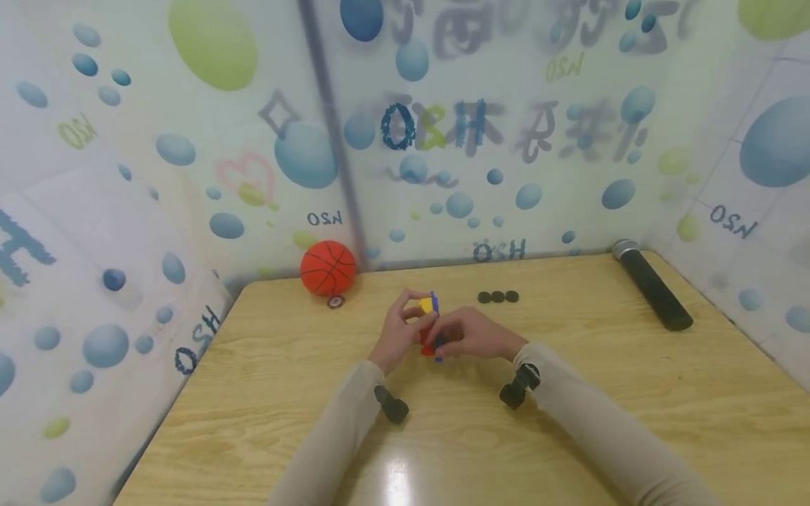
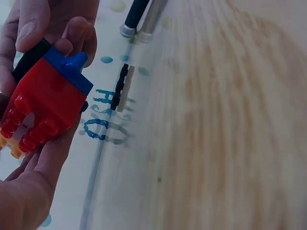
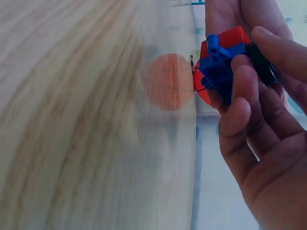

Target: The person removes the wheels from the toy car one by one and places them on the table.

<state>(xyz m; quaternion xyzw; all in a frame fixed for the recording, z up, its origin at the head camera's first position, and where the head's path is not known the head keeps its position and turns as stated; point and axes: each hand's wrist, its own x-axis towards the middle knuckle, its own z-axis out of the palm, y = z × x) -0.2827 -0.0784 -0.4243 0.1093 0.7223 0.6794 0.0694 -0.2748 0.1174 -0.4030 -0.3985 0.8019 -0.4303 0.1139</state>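
Note:
My left hand (image 1: 397, 334) grips a toy made of plastic blocks, with red, yellow and blue parts. Its red body (image 2: 50, 98) has round studs, and a blue base (image 3: 223, 67) with short side pegs is fixed along it. Thumb and fingers of my right hand (image 1: 471, 334) pinch a black wheel (image 2: 31, 60) against one end of the blue base. In the right wrist view that wheel is partly covered by fingers, so I cannot tell whether it sits on a peg. Both hands meet just above the middle of the table.
Three black wheels (image 1: 498, 297) lie in a row beyond my right hand. A red basketball (image 1: 328, 268) stands at the back left, with a small round disc (image 1: 335, 302) before it. At the right lies a black microphone (image 1: 654, 288). Patterned walls enclose the wooden table (image 1: 253, 393).

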